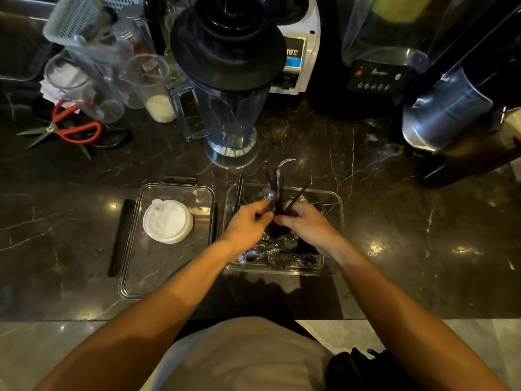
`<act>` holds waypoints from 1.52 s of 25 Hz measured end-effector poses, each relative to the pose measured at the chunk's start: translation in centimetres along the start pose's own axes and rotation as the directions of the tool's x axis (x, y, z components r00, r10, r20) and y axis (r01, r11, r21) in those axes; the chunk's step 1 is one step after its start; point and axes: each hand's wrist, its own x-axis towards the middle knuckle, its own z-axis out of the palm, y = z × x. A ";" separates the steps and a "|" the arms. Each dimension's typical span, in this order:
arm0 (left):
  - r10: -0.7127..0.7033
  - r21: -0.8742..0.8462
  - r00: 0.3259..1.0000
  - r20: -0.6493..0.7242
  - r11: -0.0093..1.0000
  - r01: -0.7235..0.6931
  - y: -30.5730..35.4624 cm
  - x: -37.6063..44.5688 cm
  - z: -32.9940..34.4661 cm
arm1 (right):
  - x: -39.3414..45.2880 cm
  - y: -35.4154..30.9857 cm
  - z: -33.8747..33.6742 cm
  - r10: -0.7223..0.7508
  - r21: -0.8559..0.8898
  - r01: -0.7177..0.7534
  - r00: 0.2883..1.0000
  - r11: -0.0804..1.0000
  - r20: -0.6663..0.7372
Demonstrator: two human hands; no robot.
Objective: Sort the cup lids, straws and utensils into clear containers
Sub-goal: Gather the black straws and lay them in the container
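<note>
Single view, head-mounted; wide-angle, looking forward and steeply down onto the dark marble bench; close range, forearms entering from the bottom edge; frame edges bowed by lens; no second view to overlap.

Both forearms are bare up to the frame's edge, no sleeve showing on either. The left hand and right hand wear no gloves, rings or watch. At six o'clock a plain light grey garment covers the torso.
</note>
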 end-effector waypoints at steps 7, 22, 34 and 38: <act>-0.030 0.027 0.990 -0.138 0.999 0.034 0.7 -0.5 -0.7 | -0.8 -0.4 -2.0 -0.046 0.054 0.057 0.981 0.997 -0.190; 0.264 0.024 0.945 0.191 0.962 -0.273 5.9 -0.9 -0.2 | -3.0 -4.9 -2.2 -0.224 0.079 0.242 0.956 0.967 -0.190; -0.128 -0.133 0.987 0.101 0.981 0.141 2.9 -1.6 -0.3 | -1.7 2.0 -2.0 0.100 -0.397 -0.250 0.927 0.883 -0.361; -0.140 -0.113 0.988 0.057 0.983 0.146 3.0 -1.7 -0.4 | 0.1 2.3 -0.7 0.181 -0.511 -0.350 0.919 0.785 -0.350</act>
